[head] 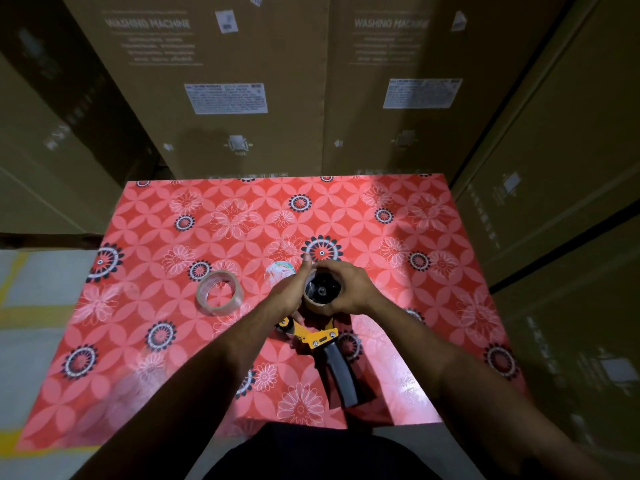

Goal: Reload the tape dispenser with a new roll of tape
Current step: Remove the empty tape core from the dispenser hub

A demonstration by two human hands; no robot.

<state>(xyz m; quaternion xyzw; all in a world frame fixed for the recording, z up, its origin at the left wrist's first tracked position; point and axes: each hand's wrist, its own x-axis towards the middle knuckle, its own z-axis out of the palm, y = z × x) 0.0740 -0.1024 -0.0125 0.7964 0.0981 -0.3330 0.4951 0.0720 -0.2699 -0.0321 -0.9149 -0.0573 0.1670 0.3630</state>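
Tall cardboard boxes point(221, 81) printed with "WASHING MACHINE" are stacked behind and to the right of the scene, closing it in on the far side. In front of them a surface point(433, 306) covered in a red floral cloth is seen from above. On it, near the middle, a tape dispenser point(323, 337) is laid with its long axis running from the near right, where the black handle ends, to the far left, where the spool sits under the hands. A roll point(321, 291) with a brown rim is seated on or around the dispenser's black hub; whether it is the spent core or the new roll cannot be told. The right hand point(349, 289) is curled round the right and near side of this roll, grasping it. The left hand point(294, 289) is pressed against the roll's left side with the thumb raised along its far edge; its fingers are hidden, so the grip cannot be judged fully, though it appears to be grasping the roll too. A second, clear tape roll point(218, 292) lies flat to the left, apart from the dispenser and nearer the left hand, which would probably be the one to reach for it. A small pale scrap point(278, 271) lies just beyond the left hand.
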